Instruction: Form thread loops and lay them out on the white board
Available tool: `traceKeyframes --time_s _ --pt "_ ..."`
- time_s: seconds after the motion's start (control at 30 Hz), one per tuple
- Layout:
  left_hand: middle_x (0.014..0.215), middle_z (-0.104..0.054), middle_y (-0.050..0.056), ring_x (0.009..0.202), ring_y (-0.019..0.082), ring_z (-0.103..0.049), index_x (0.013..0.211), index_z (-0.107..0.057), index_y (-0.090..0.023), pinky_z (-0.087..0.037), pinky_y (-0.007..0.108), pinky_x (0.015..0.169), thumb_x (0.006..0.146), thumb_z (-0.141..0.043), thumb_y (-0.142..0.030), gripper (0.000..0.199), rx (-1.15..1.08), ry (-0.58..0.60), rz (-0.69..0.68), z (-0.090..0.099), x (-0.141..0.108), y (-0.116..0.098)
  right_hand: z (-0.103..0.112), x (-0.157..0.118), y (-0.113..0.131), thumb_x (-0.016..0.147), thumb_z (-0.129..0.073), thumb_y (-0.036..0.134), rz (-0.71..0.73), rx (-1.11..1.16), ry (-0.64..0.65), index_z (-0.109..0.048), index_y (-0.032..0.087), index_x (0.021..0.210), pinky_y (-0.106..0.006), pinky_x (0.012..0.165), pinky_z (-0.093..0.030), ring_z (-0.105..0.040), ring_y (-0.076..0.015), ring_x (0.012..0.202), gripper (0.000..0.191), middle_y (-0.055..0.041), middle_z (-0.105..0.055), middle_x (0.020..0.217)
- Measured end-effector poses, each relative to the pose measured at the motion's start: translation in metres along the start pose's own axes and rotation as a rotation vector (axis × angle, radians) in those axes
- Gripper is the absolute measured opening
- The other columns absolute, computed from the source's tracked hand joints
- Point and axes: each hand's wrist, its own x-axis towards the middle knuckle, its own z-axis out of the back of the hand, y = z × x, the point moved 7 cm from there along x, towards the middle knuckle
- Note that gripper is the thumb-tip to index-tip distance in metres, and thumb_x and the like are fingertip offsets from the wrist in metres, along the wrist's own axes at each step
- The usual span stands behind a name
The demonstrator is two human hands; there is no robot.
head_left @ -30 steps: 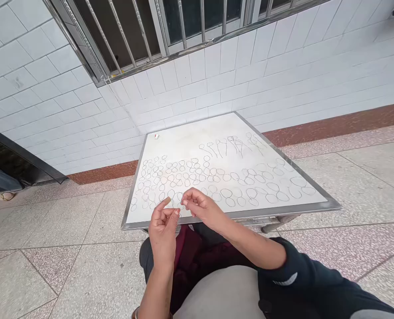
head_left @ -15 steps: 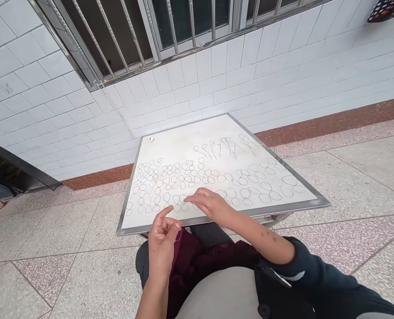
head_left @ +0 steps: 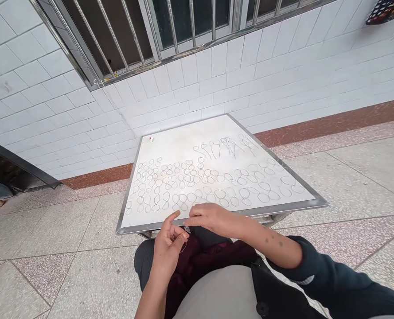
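A thin wire loop (head_left: 183, 249) hangs from the pinched thumb and fingers of my left hand (head_left: 169, 241), just off the table's front edge. My right hand (head_left: 207, 216) is beside it on the right, palm down, its fingertips pressed together close to the top of the loop; whether they grip the wire is too small to tell. Rows of thin dark wire loops (head_left: 245, 193), many joined in pairs, lie across the white table (head_left: 180, 141). Further back on the right are loops with long tails (head_left: 233, 148).
A small white and red object (head_left: 151, 139) sits at the table's back left corner. The metal rim (head_left: 296, 204) runs along the table's front edge, close to my hands. Behind stands a white tiled wall (head_left: 197, 84) with a barred window.
My right hand has come down and back from above the table toward my left hand. The left hand has shifted slightly right with the loop, and the two hands are now nearly together.
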Motion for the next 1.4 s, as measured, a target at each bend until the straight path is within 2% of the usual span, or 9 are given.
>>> traceKeyframes --time_s 0.13,0.3,0.5,0.73,0.87,1.0,1.07,1.23,1.4 --pt "0.069 -0.056 -0.003 0.063 0.013 -0.05 0.139 -0.038 -0.021 -0.033 0.024 0.052 0.082 -0.061 -0.026 0.062 -0.055 0.056 0.023 -0.005 -0.004 0.011 -0.015 0.001 0.015 0.094 -0.041 0.008 0.122 -0.136 0.091 -0.065 0.022 0.094 -0.024 0.059 -0.03 -0.045 -0.0121 0.072 0.028 0.0004 -0.055 0.081" --pt "0.071 -0.056 -0.002 0.06 0.012 -0.044 0.137 -0.042 -0.02 -0.032 0.023 0.052 0.081 -0.054 -0.016 0.058 0.012 0.145 0.033 -0.009 -0.01 0.021 -0.012 -0.005 0.023 0.098 -0.039 0.011 0.269 -0.194 0.202 -0.063 0.02 0.092 -0.024 0.064 -0.036 -0.048 -0.0128 0.077 0.027 -0.0004 -0.059 0.081" --pt "0.07 -0.055 -0.002 0.059 0.011 -0.042 0.131 -0.05 -0.019 -0.03 0.024 0.053 0.077 -0.05 -0.012 0.054 0.079 0.162 0.028 -0.01 -0.014 0.022 -0.001 -0.011 0.018 0.098 -0.04 0.01 0.266 -0.212 0.186 -0.063 0.021 0.095 -0.025 0.064 -0.037 -0.048 -0.013 0.073 0.026 -0.0009 -0.062 0.083" --pt "0.069 -0.055 -0.003 0.062 0.013 -0.046 0.13 -0.054 -0.024 -0.034 0.025 0.06 0.076 -0.047 -0.008 0.057 0.216 0.191 -0.01 -0.005 -0.015 0.026 0.003 -0.016 0.012 0.099 -0.038 0.011 0.269 -0.283 0.258 -0.063 0.021 0.096 -0.027 0.061 -0.034 -0.046 -0.0143 0.071 0.027 -0.0001 -0.057 0.075" --pt "0.07 -0.056 -0.003 0.064 0.013 -0.048 0.131 -0.054 -0.025 -0.035 0.026 0.063 0.075 -0.047 -0.006 0.06 0.261 0.206 -0.007 0.0 -0.016 0.031 0.007 -0.021 0.006 0.099 -0.039 0.011 0.265 -0.305 0.254 -0.062 0.02 0.091 -0.027 0.059 -0.032 -0.044 -0.0149 0.07 0.026 -0.0007 -0.057 0.074" --pt "0.07 -0.055 -0.004 0.064 0.013 -0.048 0.133 -0.053 -0.029 -0.037 0.027 0.066 0.077 -0.047 -0.008 0.059 0.319 0.228 -0.022 -0.005 -0.017 0.031 0.005 -0.028 0.004 0.098 -0.037 0.007 0.287 -0.336 0.305 -0.062 0.018 0.085 -0.028 0.059 -0.031 -0.043 -0.0154 0.07 0.03 -0.0015 -0.056 0.074" --pt "0.07 -0.055 -0.004 0.063 0.013 -0.047 0.134 -0.052 -0.029 -0.036 0.026 0.064 0.078 -0.049 -0.01 0.059 0.305 0.228 -0.018 -0.007 -0.015 0.028 0.005 -0.029 0.001 0.097 -0.039 0.006 0.261 -0.336 0.307 -0.063 0.018 0.088 -0.028 0.062 -0.032 -0.044 -0.0158 0.073 0.028 -0.002 -0.057 0.076" --pt "0.072 -0.056 -0.003 0.062 0.012 -0.046 0.142 -0.042 -0.027 -0.036 0.025 0.061 0.079 -0.053 -0.014 0.065 0.166 0.201 0.025 -0.002 -0.011 0.018 0.008 -0.022 -0.005 0.098 -0.042 0.01 0.166 -0.285 0.206 -0.064 0.019 0.105 -0.029 0.069 -0.035 -0.046 -0.0168 0.08 0.025 -0.0038 -0.062 0.087" --pt "0.074 -0.056 -0.003 0.061 0.011 -0.045 0.146 -0.035 -0.027 -0.037 0.025 0.059 0.083 -0.055 -0.02 0.067 0.135 0.186 0.042 0.003 -0.014 0.014 0.0 -0.016 -0.004 0.098 -0.038 0.008 0.182 -0.243 0.212 -0.064 0.019 0.103 -0.028 0.066 -0.034 -0.046 -0.0163 0.079 0.029 -0.0049 -0.061 0.088"
